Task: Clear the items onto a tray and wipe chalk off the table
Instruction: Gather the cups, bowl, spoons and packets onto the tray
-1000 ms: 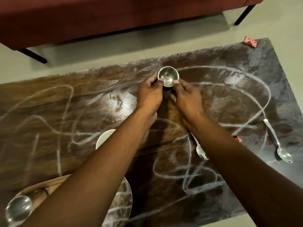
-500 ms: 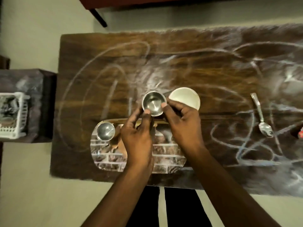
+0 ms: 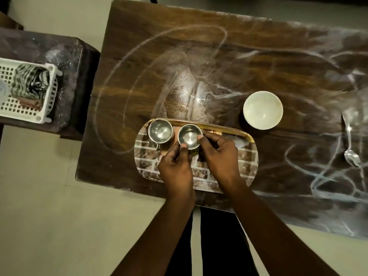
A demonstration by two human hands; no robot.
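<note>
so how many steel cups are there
2. One steel cup stands at the tray's left end; the other cup is beside it, held by the left hand and right hand. Hands could hide more.

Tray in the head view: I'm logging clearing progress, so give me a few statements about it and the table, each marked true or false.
The left grip and right grip both hold a steel cup over the tray: true.
The white bowl sits on the tray: false; it stands on the table, off the tray.
A second steel cup stands at the tray's left end: true.
The table is wiped clean: false; chalk marks cover it.
</note>
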